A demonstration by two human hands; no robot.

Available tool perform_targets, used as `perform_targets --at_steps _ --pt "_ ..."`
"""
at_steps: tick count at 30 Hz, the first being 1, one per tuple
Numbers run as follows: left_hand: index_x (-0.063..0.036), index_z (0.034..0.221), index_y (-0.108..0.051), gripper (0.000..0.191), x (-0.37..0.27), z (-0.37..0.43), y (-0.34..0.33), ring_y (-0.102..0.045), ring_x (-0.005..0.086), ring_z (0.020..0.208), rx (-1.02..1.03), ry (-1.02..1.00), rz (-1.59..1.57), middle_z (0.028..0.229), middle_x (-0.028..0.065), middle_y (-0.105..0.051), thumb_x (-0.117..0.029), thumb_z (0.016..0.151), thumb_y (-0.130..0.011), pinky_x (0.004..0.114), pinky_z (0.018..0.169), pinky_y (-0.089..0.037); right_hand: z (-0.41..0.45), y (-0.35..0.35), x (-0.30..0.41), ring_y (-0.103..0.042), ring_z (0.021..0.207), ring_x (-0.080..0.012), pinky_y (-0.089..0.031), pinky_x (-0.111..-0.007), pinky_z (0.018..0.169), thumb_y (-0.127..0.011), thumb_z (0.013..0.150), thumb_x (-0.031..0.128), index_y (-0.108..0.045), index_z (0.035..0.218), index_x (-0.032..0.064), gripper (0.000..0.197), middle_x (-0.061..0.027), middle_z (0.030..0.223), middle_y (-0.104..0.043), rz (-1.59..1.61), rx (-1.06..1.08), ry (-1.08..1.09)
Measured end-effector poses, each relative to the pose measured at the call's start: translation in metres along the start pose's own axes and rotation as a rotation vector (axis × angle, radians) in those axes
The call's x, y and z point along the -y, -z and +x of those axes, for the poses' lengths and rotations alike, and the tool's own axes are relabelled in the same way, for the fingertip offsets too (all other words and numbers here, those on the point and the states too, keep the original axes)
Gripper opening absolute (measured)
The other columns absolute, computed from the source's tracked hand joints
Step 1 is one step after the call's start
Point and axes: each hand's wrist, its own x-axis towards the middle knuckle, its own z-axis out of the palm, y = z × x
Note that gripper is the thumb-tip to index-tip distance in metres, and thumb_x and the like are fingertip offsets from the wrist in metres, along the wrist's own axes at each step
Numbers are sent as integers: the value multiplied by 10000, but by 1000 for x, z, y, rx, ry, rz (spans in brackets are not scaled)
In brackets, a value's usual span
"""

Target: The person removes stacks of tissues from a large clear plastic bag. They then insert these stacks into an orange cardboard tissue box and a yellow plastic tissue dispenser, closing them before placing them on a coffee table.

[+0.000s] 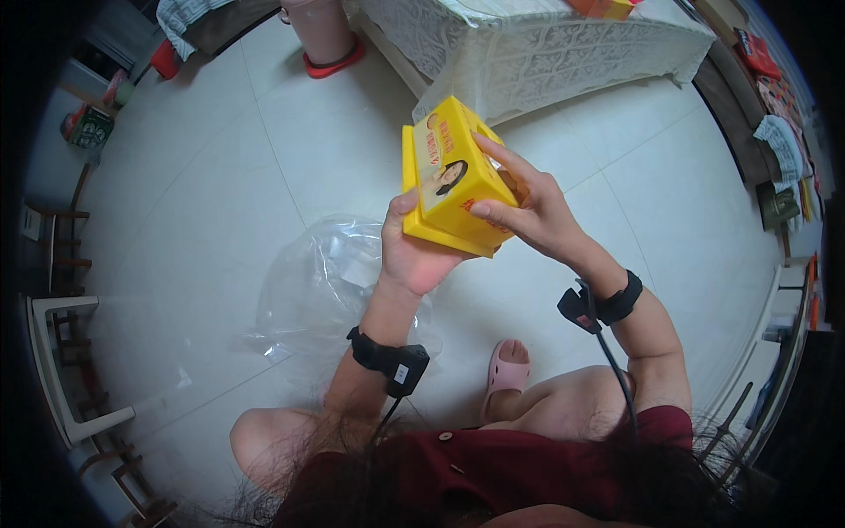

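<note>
A yellow plastic box (pixel 455 171), printed with red writing and a picture of a person, is held tilted above the floor between both hands. My left hand (pixel 419 244) supports it from below, the thumb over the rim of its wider base. My right hand (pixel 528 201) grips the opposite side, with the thumb on the printed front and the index finger along the top edge by an opening. What lies inside the opening is mostly hidden by the fingers. Below my left hand, a clear plastic bag (pixel 317 284) lies crumpled on the tiled floor.
Ahead stands a table with a lace tablecloth (pixel 568 72) under a clear cover. A pink bin (pixel 323 30) on a red base is left of it. A dark sofa (pixel 739 119) runs along the right, and a white-framed piece of furniture (pixel 49 369) stands at left.
</note>
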Motion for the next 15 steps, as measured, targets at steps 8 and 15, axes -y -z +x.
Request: perform_targets --at_steps 8,15 --pt "-99 1454 176 1456 -4 6 12 94 357 1423 -62 -615 1475 1526 193 143 -407 516 -894 466 1145 -116 25 11 22 -637 781 -94 -522 -227 684 -626 887 390 -557 1128 -40 498 -79 953 -647 357 -3 -559" --pt "-116 1461 176 1424 0 8 13 -139 323 1405 -27 -731 1363 1513 186 -27 -288 521 -880 437 1132 -205 30 11 24 -622 844 -124 -494 -240 753 -596 891 448 -545 1191 -18 557 -72 943 -638 301 81 -567"
